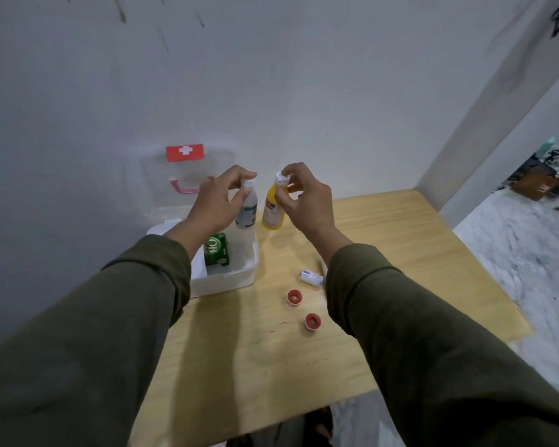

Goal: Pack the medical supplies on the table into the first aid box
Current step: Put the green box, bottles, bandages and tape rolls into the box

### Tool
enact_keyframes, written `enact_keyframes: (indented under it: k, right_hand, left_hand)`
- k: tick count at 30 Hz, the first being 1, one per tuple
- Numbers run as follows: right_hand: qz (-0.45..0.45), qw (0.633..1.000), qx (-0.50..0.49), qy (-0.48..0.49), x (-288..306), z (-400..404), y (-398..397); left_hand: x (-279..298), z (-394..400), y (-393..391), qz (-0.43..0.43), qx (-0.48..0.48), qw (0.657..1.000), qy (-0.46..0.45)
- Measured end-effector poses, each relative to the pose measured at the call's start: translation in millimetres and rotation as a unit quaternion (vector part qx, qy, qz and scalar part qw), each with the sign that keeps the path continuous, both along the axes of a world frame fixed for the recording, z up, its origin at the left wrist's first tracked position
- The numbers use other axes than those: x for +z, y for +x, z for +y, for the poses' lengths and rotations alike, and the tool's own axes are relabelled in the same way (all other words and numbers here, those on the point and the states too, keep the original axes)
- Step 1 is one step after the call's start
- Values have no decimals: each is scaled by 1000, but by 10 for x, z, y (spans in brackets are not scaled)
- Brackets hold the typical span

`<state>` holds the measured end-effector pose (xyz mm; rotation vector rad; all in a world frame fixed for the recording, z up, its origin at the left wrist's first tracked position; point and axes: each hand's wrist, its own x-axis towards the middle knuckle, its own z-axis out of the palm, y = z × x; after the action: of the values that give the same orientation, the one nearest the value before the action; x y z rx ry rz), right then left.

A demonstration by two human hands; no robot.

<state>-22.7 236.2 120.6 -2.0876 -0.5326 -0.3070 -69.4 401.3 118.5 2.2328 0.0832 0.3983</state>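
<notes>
Approx. half done, judging by layout. Box (226, 275) is open at far left of table (384, 253), lid propped vs wall; green pack (217, 250) is already packed inside. Clear bottle (247, 208) is pinched by the cap in left hand (217, 201), hanging over the box. Yellow bottle (273, 208) is gripped at the cap by right hand (307, 201), over the table just right of the box. Left on table, near right: white tube (311, 278), 2 red caps (294, 297). Both bottles not yet in.

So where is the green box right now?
The green box sits inside the open first aid box at the table's left side, below the left hand, which holds a clear bottle by the cap.
</notes>
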Motion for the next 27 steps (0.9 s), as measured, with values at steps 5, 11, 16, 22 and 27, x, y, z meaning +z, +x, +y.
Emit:
enact_keyframes:
  k: [5,11,16,22,27]
  right_hand:
    - [37,999,3,20,-28,285,-211]
    - [42,999,17,-5,-206,432,-287]
    - [57,998,27,-15,-376,476,-286]
    - [73,995,49,-44,-512,489,-312]
    - [80,992,61,-78,-588,461,-295]
  left_hand:
    - [-111,269,-105,17,4,1000,-6]
    - [-265,378,-109,33,-24,998,-38]
    - [-466,433,-52,60,-39,996,-58]
    - [-515,459,5,58,-50,993,-94]
    - [-604,474,20,100,-55,988,-102]
